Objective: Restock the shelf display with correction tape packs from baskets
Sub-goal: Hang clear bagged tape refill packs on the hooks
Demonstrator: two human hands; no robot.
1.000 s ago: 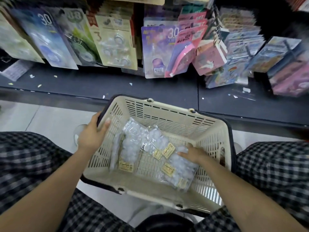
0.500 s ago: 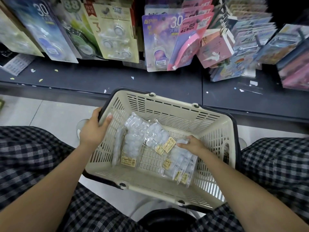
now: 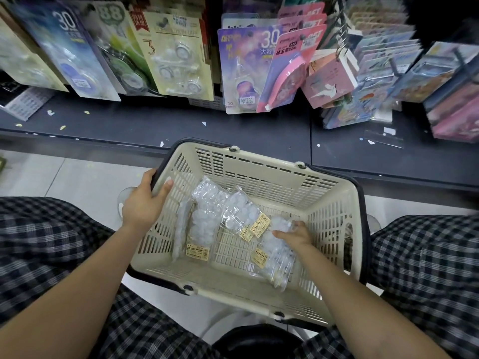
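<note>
Low in the frame, between checked trouser legs, sat the cream basket (image 3: 272, 174); the left hand (image 3: 141, 203) gripped its left rim, thumb curled inside, while the right hand (image 3: 294, 233) reached in at centre right and pinched the top of a clear correction tape pack (image 3: 276, 257), whose long axis ran from centre down toward lower right, label end nearest the hand. Several more packs (image 3: 207, 218) lay left of it, running top to bottom, so restocking looked well short of done. Across the top, hanging carded packs (image 3: 178, 55) filled the shelf display (image 3: 155, 125).
</note>
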